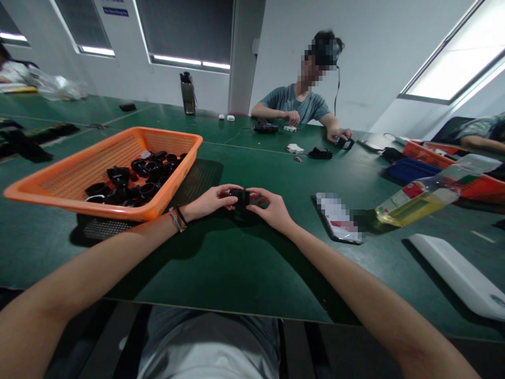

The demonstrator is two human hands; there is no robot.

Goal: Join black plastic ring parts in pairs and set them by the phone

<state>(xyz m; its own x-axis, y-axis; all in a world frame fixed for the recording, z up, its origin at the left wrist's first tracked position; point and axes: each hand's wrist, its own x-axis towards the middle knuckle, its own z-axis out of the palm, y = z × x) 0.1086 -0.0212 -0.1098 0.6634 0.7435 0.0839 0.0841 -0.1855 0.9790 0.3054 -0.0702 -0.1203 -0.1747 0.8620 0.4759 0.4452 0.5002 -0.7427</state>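
A small black plastic part is pinched between my two hands, just above the green table. My left hand grips its left side with thumb and fingers. From the right, the thumb and fingertips of my right hand close on its other end. Its exact kind is too dark and small to make out. To the left stands an orange plastic basket with several black, rounded, tube-like parts lying loose in it. My left forearm passes along the basket's front corner.
Right of my hands lie a phone, a tilted bottle of yellow liquid and a white box-like object. Across the green table a co-worker handles a black part. A dark water bottle stands at the back.
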